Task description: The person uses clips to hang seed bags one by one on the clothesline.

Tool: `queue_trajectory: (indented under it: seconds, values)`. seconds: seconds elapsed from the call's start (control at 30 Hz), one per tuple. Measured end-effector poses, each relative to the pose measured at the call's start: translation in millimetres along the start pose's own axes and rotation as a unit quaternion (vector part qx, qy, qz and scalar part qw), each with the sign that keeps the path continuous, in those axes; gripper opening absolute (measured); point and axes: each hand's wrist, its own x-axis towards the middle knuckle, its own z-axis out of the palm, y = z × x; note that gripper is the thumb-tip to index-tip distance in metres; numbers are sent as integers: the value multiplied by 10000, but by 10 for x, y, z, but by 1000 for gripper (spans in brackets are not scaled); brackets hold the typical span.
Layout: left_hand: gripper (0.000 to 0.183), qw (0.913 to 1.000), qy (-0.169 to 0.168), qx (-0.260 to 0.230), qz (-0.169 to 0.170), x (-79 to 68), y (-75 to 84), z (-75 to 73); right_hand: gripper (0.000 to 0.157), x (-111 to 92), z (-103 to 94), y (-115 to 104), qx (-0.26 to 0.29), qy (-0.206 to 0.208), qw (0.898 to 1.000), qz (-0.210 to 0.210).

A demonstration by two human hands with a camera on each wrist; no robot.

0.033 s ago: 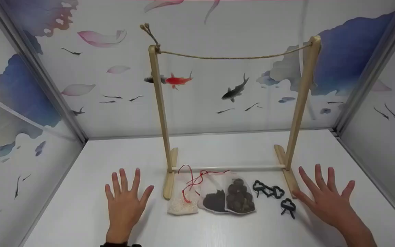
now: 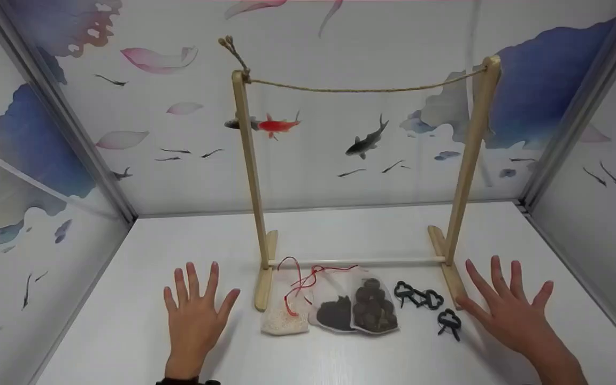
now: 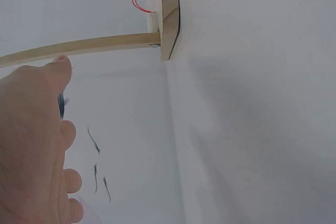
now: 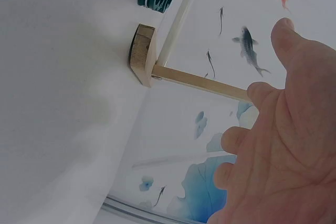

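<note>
The left hand [image 2: 194, 321] is spread, fingers straight and thumb angled out, over the white tabletop [image 2: 126, 331]; the right hand [image 2: 519, 318] is likewise spread, its thumb tip by the near end of a pale wooden foot, though I cannot tell whether they touch. Between the hands, nearer the right, lie three dark, cloud-shaped clips [image 2: 449, 320], two close together and one nearer the person. To their left are three see-through white mesh pouches with red cords: the left pouch [image 2: 285, 323] holds pale grains, the middle pouch [image 2: 335, 314] a dark, fine-looking mass, and the right pouch [image 2: 375, 310] round brown lumps, its edge overlapping the middle one. Just behind stands a pale wooden frame [image 2: 252, 171], two posts on feet joined by a low white rod [image 2: 361, 262], with slightly sagging tan twine [image 2: 361, 91] strung between the post tops. Behind it rises a white wall panel [image 2: 318, 182] printed with fish and petals.
</note>
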Motion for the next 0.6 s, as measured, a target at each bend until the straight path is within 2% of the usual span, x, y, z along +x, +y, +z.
queue_trajectory:
  seconds: [0.33,0.6]
  values:
    - [76,9999,-118,17,-20,13,22,-10,87,4,19,-28,299,-123,9994,-92]
    - [79,9966,-782,-23,-251,24,54,-43,93,21,5,-80,539,-468,9972,-242]
